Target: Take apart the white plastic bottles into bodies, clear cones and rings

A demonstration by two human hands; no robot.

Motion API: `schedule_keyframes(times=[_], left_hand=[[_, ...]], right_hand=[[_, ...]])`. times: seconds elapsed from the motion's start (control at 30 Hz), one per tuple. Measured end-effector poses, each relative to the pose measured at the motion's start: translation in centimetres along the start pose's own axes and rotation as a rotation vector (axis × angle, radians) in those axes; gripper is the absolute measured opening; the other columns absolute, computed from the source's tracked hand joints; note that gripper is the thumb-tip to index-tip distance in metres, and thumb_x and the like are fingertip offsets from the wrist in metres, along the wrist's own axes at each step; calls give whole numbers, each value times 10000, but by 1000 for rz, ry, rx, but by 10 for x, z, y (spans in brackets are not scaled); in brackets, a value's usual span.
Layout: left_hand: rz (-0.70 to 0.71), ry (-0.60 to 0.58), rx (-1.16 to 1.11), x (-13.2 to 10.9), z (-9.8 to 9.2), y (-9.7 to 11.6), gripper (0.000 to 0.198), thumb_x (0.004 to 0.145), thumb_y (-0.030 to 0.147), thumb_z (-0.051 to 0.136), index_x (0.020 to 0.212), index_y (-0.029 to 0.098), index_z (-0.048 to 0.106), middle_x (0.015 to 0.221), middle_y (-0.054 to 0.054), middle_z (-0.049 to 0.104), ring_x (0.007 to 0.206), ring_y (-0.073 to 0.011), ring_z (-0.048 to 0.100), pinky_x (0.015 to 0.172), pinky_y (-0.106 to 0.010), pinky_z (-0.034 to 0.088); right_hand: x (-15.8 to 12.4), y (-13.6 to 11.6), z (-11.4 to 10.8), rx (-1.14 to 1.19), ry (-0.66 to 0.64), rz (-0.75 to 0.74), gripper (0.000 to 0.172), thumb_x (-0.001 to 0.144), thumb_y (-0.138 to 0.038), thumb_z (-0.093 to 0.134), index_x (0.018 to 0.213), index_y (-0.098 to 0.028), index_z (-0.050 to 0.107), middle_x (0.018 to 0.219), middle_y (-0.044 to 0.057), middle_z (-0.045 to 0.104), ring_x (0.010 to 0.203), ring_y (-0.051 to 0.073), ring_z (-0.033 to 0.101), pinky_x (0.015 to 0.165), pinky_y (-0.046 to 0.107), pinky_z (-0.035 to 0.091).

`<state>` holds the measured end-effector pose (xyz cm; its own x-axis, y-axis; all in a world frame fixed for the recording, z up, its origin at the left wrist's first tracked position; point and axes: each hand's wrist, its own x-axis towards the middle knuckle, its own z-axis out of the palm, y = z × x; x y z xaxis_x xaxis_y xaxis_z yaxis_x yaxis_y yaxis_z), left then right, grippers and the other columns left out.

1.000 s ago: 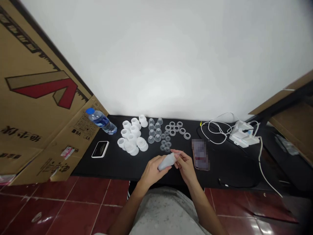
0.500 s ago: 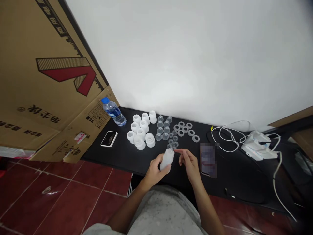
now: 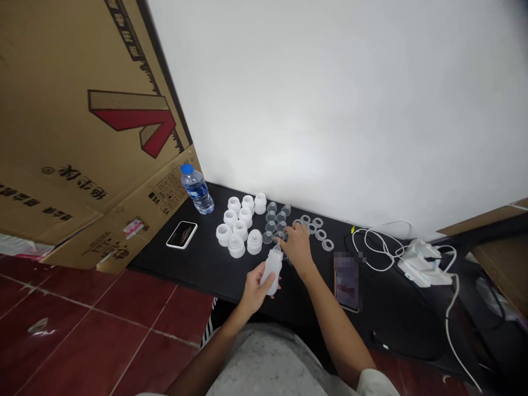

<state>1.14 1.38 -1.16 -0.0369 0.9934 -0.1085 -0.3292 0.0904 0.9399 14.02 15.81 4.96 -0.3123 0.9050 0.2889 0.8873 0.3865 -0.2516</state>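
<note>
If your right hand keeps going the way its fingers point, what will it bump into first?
Probably a small clear plastic cup, right by the fingertips of the right hand. It's hard to tell how far apart they are, so the fingers may nearly touch it already.

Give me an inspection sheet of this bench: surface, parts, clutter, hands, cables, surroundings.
Surface: black bench top, parts lying directly on it.
Parts: white plastic collars in a cluster, clear cups beside them, clear rings to their right.
Clutter: water bottle with blue cap, small black-and-white pad, blurred phone.
Hands: left hand holds a frosted white bottle; right hand reaches over the clear cups.
Cables: white cable looped to a white charger.
Surroundings: white wall, cardboard sheet, red tile floor.
</note>
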Motion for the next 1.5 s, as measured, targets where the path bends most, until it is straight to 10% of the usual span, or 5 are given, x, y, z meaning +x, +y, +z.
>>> schedule_keyframes(times=[0.27,0.57,1.0,1.23,1.5], left_hand=[[33,-10,-3,0,-2,-3,565,968,678,708,1109,131,728,915,-94,756,676,-212,739,468,-261,573],[198,63,198,2,-3,-5,456,899,483,860,1200,197,673,1055,-66,766,931,-215,756,812,-299,615],[93,16,268,-1,-2,-7,401,1006,561,713,1137,185,663,859,-40,776,578,-142,694,454,-196,494],[120,-31,441,-2,-5,-7,378,1027,545,678,1188,203,671,870,-23,770,543,-123,650,474,-203,495],[165,-82,552,-5,-5,-5,325,1046,514,651,1151,207,671,934,-37,758,687,-166,712,638,-261,577]], right_hand=[[-7,21,-7,368,64,64,286,932,-454,800,1028,-186,777,1042,141,731,994,327,637,947,480,527],[-87,51,-31,1408,171,620,491,920,-640,787,1152,-207,784,851,30,715,663,169,596,588,296,465],[-112,29,-14,1234,120,300,380,1019,-504,737,1303,-274,633,1033,51,713,800,186,644,684,313,549],[-143,23,17,1224,40,217,1110,777,-379,992,1605,-361,252,1096,24,709,823,195,667,652,294,537],[-147,12,15,1383,30,320,874,885,-416,899,1528,-311,317,1051,26,771,798,194,714,708,314,560]])
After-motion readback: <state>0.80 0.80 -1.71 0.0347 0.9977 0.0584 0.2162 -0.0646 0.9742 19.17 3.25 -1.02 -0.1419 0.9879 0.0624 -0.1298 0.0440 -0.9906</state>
